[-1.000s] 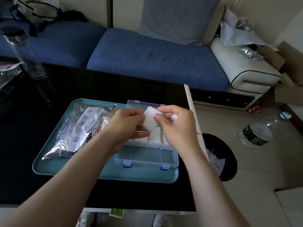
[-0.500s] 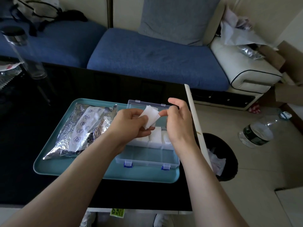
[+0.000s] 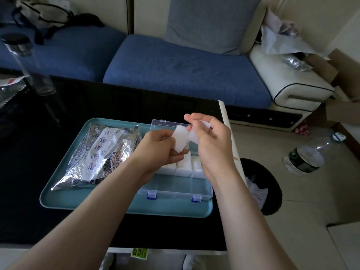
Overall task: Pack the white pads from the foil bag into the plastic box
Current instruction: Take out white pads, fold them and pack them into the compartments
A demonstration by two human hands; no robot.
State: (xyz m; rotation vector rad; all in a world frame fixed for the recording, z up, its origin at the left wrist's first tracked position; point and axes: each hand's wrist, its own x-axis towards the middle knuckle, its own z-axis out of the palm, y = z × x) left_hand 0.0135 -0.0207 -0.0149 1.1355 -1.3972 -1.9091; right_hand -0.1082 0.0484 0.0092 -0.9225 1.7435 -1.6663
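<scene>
Pad (image 3: 180, 141), corner down, over box (image 3: 175, 191)

Dim indoor light — brighter at right, wide-angle bending at edges

Two hands (image 3: 158, 148) (image 3: 213, 147), one bag (image 3: 101, 152), one box (image 3: 175, 189), one tray (image 3: 64, 198)

Left hand (image 3: 158, 147), right hand (image 3: 211, 147) — bare
</scene>
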